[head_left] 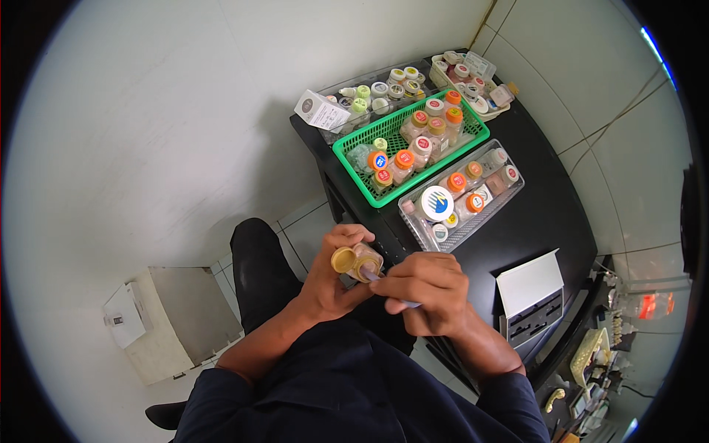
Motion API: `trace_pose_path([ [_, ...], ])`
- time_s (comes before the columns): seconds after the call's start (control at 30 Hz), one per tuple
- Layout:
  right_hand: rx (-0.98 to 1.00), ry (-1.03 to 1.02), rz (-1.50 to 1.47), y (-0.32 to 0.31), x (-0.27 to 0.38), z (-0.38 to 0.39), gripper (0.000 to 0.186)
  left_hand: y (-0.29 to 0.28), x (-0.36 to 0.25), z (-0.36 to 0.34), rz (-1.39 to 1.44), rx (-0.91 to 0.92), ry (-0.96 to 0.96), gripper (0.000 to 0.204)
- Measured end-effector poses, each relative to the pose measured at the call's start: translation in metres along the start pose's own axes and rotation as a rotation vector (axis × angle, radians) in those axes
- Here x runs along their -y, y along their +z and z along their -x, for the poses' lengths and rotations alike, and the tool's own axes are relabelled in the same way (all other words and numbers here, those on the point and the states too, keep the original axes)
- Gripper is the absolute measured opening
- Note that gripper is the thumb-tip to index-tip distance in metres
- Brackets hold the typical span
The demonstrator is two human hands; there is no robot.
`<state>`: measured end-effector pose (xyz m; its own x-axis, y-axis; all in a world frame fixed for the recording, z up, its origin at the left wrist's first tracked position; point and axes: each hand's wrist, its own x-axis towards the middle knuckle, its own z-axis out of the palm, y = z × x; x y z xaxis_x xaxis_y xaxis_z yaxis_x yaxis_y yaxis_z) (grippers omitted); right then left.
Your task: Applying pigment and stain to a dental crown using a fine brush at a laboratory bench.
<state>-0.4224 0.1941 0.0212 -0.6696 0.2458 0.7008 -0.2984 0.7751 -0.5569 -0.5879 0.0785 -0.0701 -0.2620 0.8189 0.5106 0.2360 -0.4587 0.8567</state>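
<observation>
My left hand (329,288) holds a small clear jar (374,256) with a pale pinkish content, tilted toward me, its yellow flip lid (343,259) standing open at the side. My right hand (432,288) is closed on a thin pale lilac-grey tool (411,301), whose end reaches into the jar's mouth. Beyond my hands, on the black table (554,192), a clear tray (461,240) holds jars with orange and white lids, and a green basket (362,188) holds several more jars.
At the back stand a tray of small pots (395,77), a white carton (321,111) and another container (480,66). An open white case (528,273) lies at the right. A cluttered counter (569,413) is at lower right. A pale cabinet (188,310) stands at left.
</observation>
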Motion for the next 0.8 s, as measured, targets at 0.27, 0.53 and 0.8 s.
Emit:
trace_pose_path([
  [0.27, 0.029, 0.031, 0.13, 0.0, 0.003, -0.005, 0.015, -0.006, -0.009, 0.001, 0.001, 0.069, -0.151, 0.071],
  [0.53, 0.079, 0.175, 0.097, 0.0, 0.005, -0.006, 0.026, -0.004, -0.012, -0.001, -0.132, 0.021, -0.303, 0.069],
  [0.8, -0.01, 0.016, 0.046, 0.003, 0.002, -0.004, 0.013, -0.003, -0.005, -0.002, -0.185, -0.002, -0.365, 0.072],
])
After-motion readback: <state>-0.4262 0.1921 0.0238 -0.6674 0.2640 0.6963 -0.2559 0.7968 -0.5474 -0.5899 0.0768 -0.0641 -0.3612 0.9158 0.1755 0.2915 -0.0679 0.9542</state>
